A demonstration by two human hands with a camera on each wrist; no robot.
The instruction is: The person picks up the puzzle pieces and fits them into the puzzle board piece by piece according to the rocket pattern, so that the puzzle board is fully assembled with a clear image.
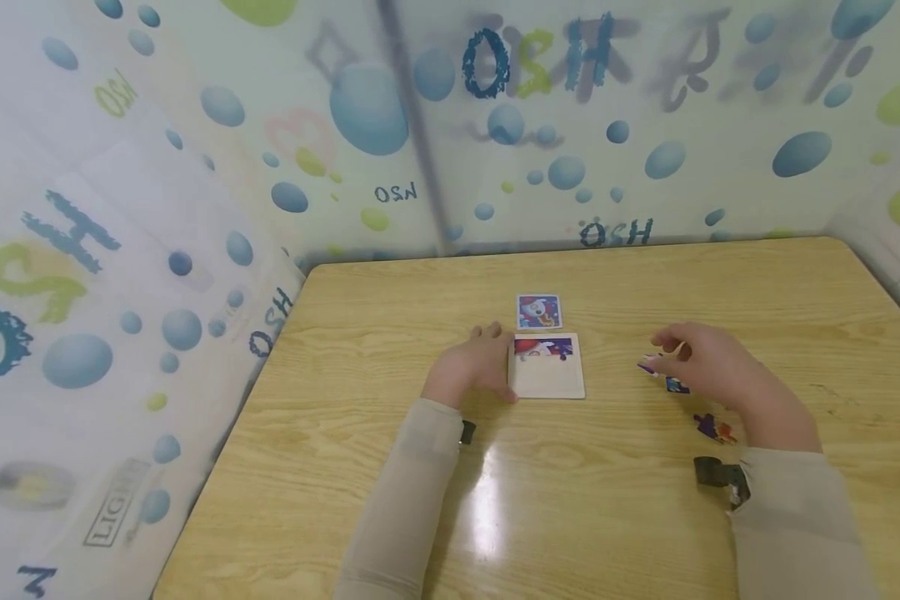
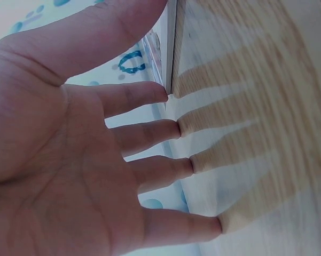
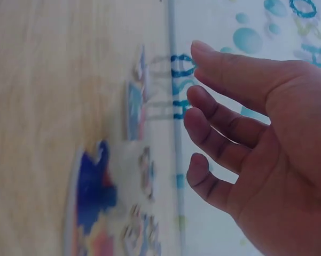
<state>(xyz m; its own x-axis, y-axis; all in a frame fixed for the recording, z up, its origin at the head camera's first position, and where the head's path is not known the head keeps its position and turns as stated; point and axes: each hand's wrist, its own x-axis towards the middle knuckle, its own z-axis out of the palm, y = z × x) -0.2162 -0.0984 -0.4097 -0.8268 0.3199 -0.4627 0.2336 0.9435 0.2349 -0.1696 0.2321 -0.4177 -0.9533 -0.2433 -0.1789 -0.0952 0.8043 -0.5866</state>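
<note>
A puzzle board [image 1: 547, 382] lies on the table, with a strip of red, white and purple picture along its far part and bare cream below. My left hand [image 1: 480, 365] is at the board's left edge, thumb and index finger touching it; in the left wrist view its fingers are straight, tips on the tabletop. My right hand [image 1: 708, 367] hovers over loose puzzle pieces, fingers loosely bent with nothing between them in the right wrist view. Near its thumb lies a white-purple piece [image 1: 648, 364], then a blue piece [image 1: 677, 385] and a purple-orange piece [image 3: 96, 192].
A small square picture card [image 1: 538, 312] lies just beyond the board. More pieces [image 3: 144, 229] show in the right wrist view, hidden by the hand from above. The wooden table [image 1: 570, 517] meets a patterned wall [image 1: 510, 192] at its far edge.
</note>
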